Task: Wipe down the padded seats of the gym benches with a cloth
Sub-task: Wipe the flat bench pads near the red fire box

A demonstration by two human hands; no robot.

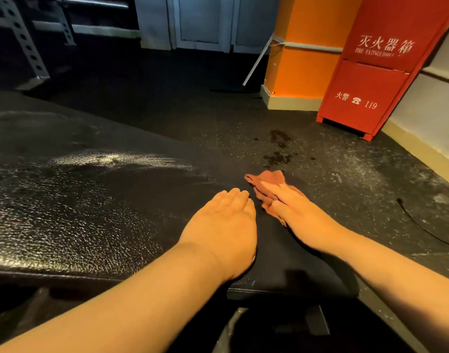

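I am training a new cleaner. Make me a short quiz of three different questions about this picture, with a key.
1. True or false: the right hand presses the cloth flat onto the bench pad.
2. Which hand touches no cloth? A) left hand B) right hand C) neither
3. Fill in: the dark wet spots lie on the ____ beyond the pad, in front of the red fire extinguisher box.

Key: 1 true; 2 A; 3 floor.
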